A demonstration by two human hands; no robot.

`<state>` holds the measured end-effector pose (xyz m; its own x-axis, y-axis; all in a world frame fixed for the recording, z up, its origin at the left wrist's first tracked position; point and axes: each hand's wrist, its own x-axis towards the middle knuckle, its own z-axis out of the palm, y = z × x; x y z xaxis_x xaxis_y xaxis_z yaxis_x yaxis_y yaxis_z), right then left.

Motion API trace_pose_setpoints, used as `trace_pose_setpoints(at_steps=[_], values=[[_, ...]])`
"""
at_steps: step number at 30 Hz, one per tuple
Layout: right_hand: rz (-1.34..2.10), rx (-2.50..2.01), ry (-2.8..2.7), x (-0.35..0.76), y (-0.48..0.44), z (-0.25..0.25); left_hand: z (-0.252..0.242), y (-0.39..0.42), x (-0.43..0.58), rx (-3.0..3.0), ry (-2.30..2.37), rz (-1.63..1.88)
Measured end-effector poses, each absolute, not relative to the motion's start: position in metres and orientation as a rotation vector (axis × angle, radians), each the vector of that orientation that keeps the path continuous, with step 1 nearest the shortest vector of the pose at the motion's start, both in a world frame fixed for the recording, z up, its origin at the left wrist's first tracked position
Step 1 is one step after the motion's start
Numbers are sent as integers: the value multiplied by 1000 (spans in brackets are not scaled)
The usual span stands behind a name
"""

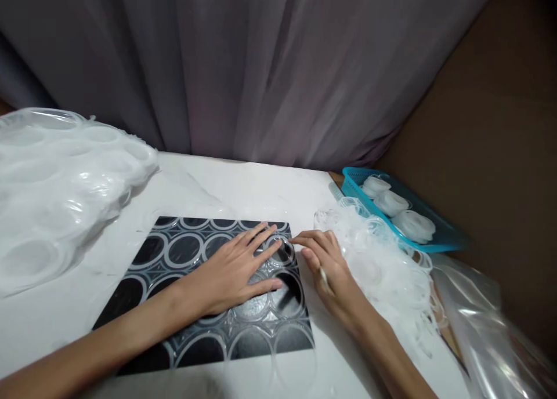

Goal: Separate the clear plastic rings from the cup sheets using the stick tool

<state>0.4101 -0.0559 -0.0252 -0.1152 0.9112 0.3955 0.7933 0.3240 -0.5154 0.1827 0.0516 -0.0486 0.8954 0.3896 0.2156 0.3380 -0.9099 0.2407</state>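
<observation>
On the desk (pixel 243 184), centre: a black mat (pixel 126 297) is laid flat, and a clear sheet (pixel 187 251) moulded with rows of rings is spread over it.
Left hand (pixel 230 271): pressed palm-down on the clear sheet, on its right half.
Left fingers (pixel 256 234): spread out flat and straight; nothing is gripped, the sheet is only held down.
Ring (pixel 282 254): located in the sheet's right column, far row, just past the left fingertips and between the two hands.
Right hand (pixel 331 265): rested on the desk at the sheet's right edge, wrist turned inward.
Right fingers (pixel 300 240): half curled, the index tip brought to the ring's outer rim; whether the rim is pinched cannot be told.
Pale sliver (pixel 324 279): seen against the right hand's underside; its nature is not resolved.
Right of the hand: a pile of clear scraps (pixel 383 260) is heaped, touching the wrist side.
Far right: a blue basket (pixel 352 184) is loaded with white rounds (pixel 413 225).
Left edge: a stack of clear trays (pixel 56 184) is noted, well apart from the mat.
Background: a grey curtain (pixel 261 68) is hung behind the desk.
Lower right: a plastic bag (pixel 487 341) is seen, blurred.
</observation>
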Motion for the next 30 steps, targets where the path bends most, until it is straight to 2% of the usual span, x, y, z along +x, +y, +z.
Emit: trace_pose_setpoints(at_steps=[6,10,19,24,30], values=[[35,-1501,-1769,407,-55,-27,-44,55,190,2878,543,330],[25,-1527,-1711,406,-56,-32,-45,45,187,2883,496,362],[515,-1544,-1422,410,-58,-27,-50,35,184,2870,459,483],[701,-1550,-1416,410,-51,-15,-50,33,184,2902,360,574],[851,-1433,-1294,412,-47,-29,-50,31,184,2939,225,610]])
